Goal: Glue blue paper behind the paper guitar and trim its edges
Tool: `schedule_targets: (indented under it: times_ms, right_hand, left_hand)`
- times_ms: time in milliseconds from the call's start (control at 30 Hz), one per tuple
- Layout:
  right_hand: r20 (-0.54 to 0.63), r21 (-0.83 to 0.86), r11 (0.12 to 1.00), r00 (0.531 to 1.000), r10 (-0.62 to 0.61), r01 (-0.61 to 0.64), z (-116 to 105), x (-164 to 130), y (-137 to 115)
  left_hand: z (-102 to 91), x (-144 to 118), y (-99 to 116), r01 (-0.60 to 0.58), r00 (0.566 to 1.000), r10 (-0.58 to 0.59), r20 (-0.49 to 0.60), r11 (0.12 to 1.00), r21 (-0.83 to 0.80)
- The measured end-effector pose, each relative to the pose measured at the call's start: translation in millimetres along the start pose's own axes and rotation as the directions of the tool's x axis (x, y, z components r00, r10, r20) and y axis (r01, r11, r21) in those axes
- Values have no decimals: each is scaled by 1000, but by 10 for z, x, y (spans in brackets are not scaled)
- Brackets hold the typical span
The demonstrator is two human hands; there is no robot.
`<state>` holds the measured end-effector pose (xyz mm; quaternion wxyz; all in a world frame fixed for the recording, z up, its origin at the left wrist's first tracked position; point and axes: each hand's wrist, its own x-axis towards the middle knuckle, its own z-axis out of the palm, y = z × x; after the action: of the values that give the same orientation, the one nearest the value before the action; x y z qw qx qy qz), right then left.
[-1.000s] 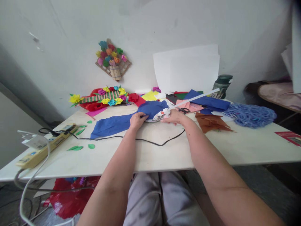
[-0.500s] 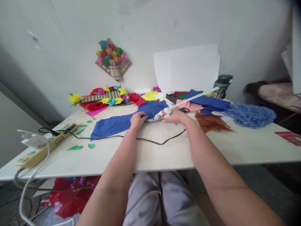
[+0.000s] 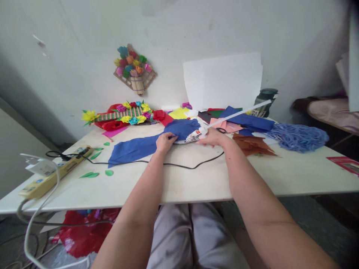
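Blue sheet (image 3: 134,150), crinkled like crepe paper, lies on the bench (image 3: 193,186) in front of the person, one end stretched out to the left and the other spread over a pale, round-edged piece (image 3: 182,142). It looks thin, light and limp, likely to crease or tear if pulled hard and to offer no stiffness of its own; the free edge, where it meets the pale rim, seems the best place to hold, with a light pinch.

The left hand (image 3: 166,142) does that, fingertips drawn together on the near edge. The right hand (image 3: 211,138) is wrapped about a glue gun (image 3: 193,136) with a patterned front, its nozzle aimed leftward at the rim; the finger on the trigger cannot be made out. A long whitish glue stick (image 3: 238,114) juts from the back and probably makes the tool tail-heavy.

A black cord (image 3: 185,167) crosses the sheet's near left corner from a power strip (image 3: 46,182). Green leaf shapes (image 3: 109,173) lie left, scissors (image 3: 221,130) and a brown sheet (image 3: 249,145) right.
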<state>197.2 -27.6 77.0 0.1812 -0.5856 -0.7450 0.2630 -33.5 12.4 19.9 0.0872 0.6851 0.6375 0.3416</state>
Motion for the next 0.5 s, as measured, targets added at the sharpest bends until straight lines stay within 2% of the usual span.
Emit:
schedule_targets:
  times_ms: [167, 267, 333, 400, 500]
  right_hand:
    - [14, 95, 994, 999, -47, 45, 4, -1, 27]
    - [-39, 204, 974, 995, -95, 101, 1, 21, 85]
    - [-145, 279, 947, 982, -122, 159, 9, 53, 113]
    - [-279, 311, 932, 955, -100, 188, 35, 104, 120]
    - [-494, 228, 959, 869, -36, 170, 95, 198, 96]
  left_hand:
    - [9, -4, -22, -45, 999, 45, -2, 998, -35]
    - [3, -5, -44, -158, 987, 156, -27, 982, -105]
    - [-11, -3, -45, -258, 964, 247, -95, 959, -116]
    - [-36, -4, -18, -338, 928, 315, -201, 937, -92]
    - [-85, -24, 91, -341, 883, 286, -372, 936, -90]
